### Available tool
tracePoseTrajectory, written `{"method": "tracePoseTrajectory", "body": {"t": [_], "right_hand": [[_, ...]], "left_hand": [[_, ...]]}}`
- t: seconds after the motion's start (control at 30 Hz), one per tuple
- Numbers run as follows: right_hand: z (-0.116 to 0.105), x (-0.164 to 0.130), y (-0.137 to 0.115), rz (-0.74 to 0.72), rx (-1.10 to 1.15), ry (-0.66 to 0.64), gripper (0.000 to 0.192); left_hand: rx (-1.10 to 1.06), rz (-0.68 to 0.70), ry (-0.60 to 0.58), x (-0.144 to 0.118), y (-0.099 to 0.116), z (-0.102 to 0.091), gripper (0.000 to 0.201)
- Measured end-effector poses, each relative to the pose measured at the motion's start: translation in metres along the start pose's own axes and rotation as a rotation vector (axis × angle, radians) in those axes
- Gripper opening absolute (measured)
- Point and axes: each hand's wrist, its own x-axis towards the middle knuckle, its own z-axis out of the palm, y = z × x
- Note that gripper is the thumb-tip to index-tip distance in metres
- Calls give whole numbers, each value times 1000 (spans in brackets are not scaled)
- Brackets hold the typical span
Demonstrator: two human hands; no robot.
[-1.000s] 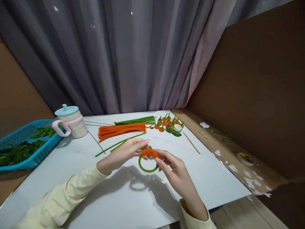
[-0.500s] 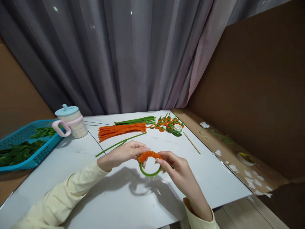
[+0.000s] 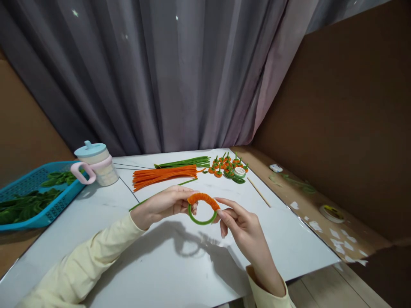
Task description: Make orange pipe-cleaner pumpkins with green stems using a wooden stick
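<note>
Between my hands, above the white table, is a pipe cleaner ring [image 3: 203,197]. Fuzzy orange coils cover its upper arc, and its lower arc is bare green. The fingers of my left hand [image 3: 165,204] pinch it at the left end of the orange part. At the right end of the coils, the thumb and fingers of my right hand [image 3: 242,224] grip it, with the index finger along the top. Beyond my hands lie a bundle of orange pipe cleaners [image 3: 165,176] and a bundle of green pipe cleaners [image 3: 184,162]. My left hand partly covers loose green stems [image 3: 188,182].
Several small orange-and-green pieces [image 3: 226,161] stand by a white tape roll [image 3: 239,171]. A thin wooden stick [image 3: 258,192] lies at right. To the left are a lidded cup [image 3: 104,173] and a blue basket [image 3: 69,201] of green pieces. Paper scraps [image 3: 336,244] litter the brown side surface.
The ring has risen slightly. My right hand's grip has shifted to the right end of the orange coils, with its index finger now straighter. My left hand has come up slightly, still holding the ring.
</note>
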Motion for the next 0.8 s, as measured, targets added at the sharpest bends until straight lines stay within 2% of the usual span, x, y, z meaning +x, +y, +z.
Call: {"method": "tracePoseTrajectory", "body": {"t": [0.2,0.33,0.4,0.47,0.5,0.6,0.67,0.7,0.73,0.8], "right_hand": [[-7,-1,-3,39,94,62,32],[-10,-2,-5,67,173,17,35],[-11,-1,-6,82,205,-2,35],[-10,0,-8,86,220,6,34],[-10,1,-9,87,221,8,33],[-9,3,-9,102,202,-9,31],[-9,4,-8,102,196,-20,29],[-9,5,-8,99,200,-29,28],[-8,5,-7,95,210,-40,26],[-7,5,-6,92,240,-69,24]], "left_hand": [[-133,53,124,0,3,-7,18],[-123,70,94,1,6,-13,18],[50,46,39,2,5,-13,21],[300,108,53,2,3,-9,20],[436,187,95,2,2,-7,18],[856,541,240,-4,-2,2,21],[1108,760,225,-10,-3,8,23],[1189,808,180,-12,-3,11,24],[1231,816,125,-14,-2,14,23],[1198,698,27,-16,0,18,23]]}}
